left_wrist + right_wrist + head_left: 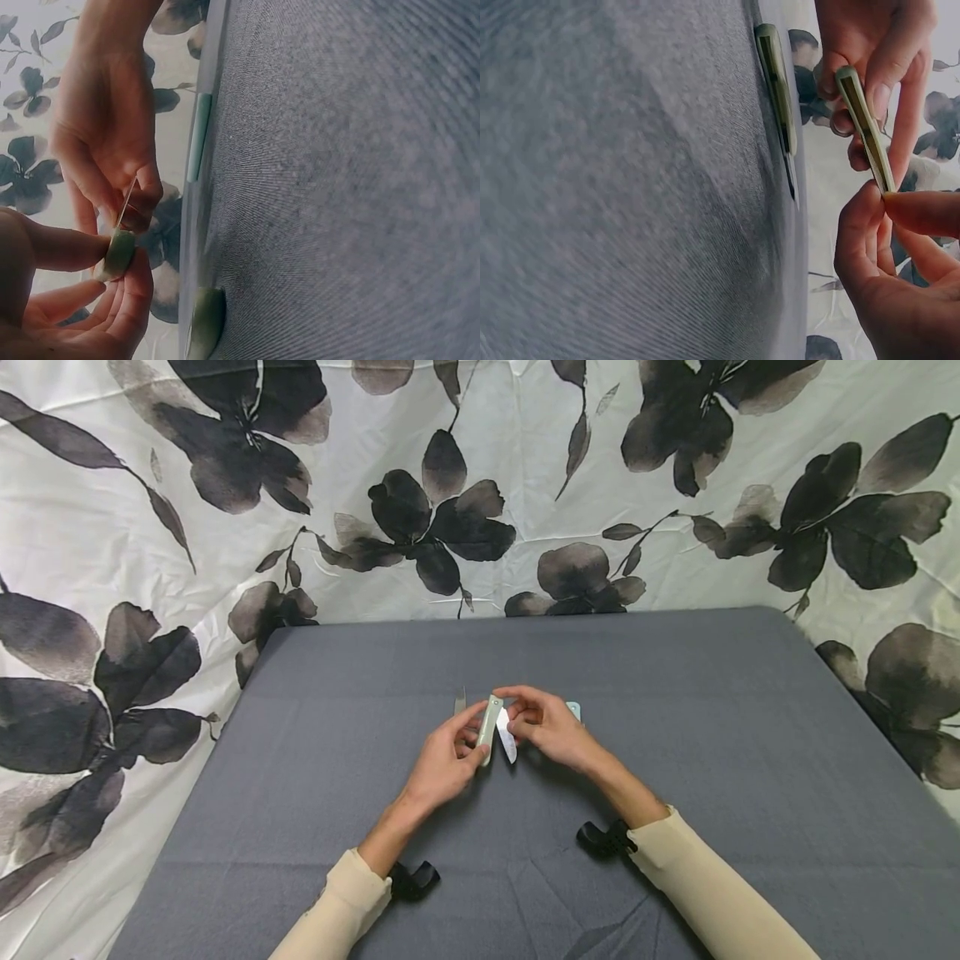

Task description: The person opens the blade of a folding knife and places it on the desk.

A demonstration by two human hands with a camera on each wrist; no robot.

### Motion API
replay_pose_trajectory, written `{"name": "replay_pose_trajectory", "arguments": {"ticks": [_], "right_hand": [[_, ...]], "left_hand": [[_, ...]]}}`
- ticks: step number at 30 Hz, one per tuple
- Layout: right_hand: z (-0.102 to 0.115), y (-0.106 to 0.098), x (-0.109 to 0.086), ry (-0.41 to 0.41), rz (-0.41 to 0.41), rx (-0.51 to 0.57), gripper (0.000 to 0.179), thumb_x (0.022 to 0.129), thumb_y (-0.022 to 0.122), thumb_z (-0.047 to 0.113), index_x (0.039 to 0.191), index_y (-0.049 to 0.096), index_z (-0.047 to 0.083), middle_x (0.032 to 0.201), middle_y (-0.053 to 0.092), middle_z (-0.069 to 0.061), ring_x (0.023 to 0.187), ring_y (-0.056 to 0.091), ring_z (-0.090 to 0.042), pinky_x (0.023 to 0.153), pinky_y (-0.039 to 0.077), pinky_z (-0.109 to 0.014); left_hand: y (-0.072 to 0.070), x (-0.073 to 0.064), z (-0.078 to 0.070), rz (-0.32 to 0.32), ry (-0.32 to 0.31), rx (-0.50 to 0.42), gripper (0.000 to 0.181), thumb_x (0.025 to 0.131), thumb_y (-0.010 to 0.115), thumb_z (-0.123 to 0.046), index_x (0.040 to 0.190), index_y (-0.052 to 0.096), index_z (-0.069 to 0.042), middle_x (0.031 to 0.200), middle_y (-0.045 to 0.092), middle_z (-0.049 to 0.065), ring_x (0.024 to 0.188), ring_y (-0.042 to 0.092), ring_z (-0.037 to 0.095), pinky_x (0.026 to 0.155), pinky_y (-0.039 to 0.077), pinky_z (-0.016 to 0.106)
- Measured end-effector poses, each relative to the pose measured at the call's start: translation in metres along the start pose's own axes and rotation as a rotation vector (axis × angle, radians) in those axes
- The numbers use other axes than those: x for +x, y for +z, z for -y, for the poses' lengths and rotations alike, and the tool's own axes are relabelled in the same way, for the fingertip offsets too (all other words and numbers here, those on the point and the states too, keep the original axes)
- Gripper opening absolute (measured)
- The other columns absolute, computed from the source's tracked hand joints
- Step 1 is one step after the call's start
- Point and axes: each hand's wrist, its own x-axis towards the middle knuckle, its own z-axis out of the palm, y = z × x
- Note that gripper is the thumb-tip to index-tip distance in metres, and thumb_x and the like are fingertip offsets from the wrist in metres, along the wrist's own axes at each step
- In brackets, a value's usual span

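Above the dark grey cloth-covered table (pixel 712 718), near its middle, a slim pale green folding knife (pixel 489 731) with a bright silver metal blade (pixel 507 737) hangs between two hands, clear of the cloth. The left hand (pixel 442 764) grips the handle along its sides, thumb against fingers; the right hand (pixel 553 731) holds the blade with its thumb near, while the index finger reaches the handle's pivot end. The blade stands out at a narrow angle from the handle. Such a piece is probably light and stiff, and smooth enough on its flanks to slip if pinched weakly. Best hold seems the broad sides of the handle, with the blade taken by its flats or spine, and fingertips kept off the edge and away from the dark slot (the place likeliest to nip skin). Left of the table's middle lies a second pale green knife (pixel 774 82) with its blade out; right of that middle sits a pale blue flat object (pixel 574 709), partly hidden in the head view.
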Motion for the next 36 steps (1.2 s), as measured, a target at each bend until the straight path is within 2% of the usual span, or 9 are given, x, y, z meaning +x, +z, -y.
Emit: {"name": "replay_pose_trajectory", "arguments": {"ticks": [6, 12, 21, 36], "right_hand": [[0.003, 0.004, -0.001, 0.034, -0.021, 0.011, 0.055, 0.098, 0.063, -0.003, 0.151, 0.049, 0.001, 0.107, 0.063, -0.022, 0.081, 0.067, -0.011, 0.075, 0.060, -0.029], [0.003, 0.006, -0.002, 0.056, -0.031, 0.003, 0.051, 0.097, 0.065, -0.003, 0.145, 0.051, -0.002, 0.107, 0.067, -0.023, 0.082, 0.068, -0.011, 0.075, 0.060, -0.032], [-0.002, 0.007, -0.005, 0.017, -0.071, -0.040, 0.039, 0.096, 0.065, -0.003, 0.136, 0.061, -0.001, 0.104, 0.066, -0.021, 0.078, 0.067, -0.014, 0.073, 0.059, -0.042], [-0.008, 0.000, -0.010, 0.000, -0.043, -0.044, 0.037, 0.097, 0.066, -0.003, 0.133, 0.065, 0.002, 0.100, 0.067, -0.020, 0.074, 0.067, -0.015, 0.070, 0.058, -0.039]], "left_hand": [[-0.003, 0.001, -0.002, -0.042, -0.015, -0.058, 0.066, 0.093, 0.068, 0.006, 0.153, 0.052, -0.013, 0.128, 0.065, 0.019, 0.096, 0.067, 0.022, 0.075, 0.057, 0.024], [-0.002, 0.001, -0.002, -0.092, -0.031, -0.095, 0.068, 0.092, 0.069, 0.007, 0.153, 0.052, -0.015, 0.129, 0.066, 0.019, 0.100, 0.069, 0.026, 0.075, 0.057, 0.023], [-0.001, 0.001, 0.001, -0.081, -0.028, -0.133, 0.068, 0.092, 0.069, 0.007, 0.154, 0.052, -0.014, 0.128, 0.065, 0.020, 0.096, 0.066, 0.021, 0.070, 0.054, 0.017], [-0.002, -0.003, 0.003, -0.037, -0.028, -0.093, 0.068, 0.092, 0.069, 0.005, 0.154, 0.052, -0.017, 0.129, 0.066, 0.019, 0.095, 0.067, 0.022, 0.074, 0.056, 0.023]]}}
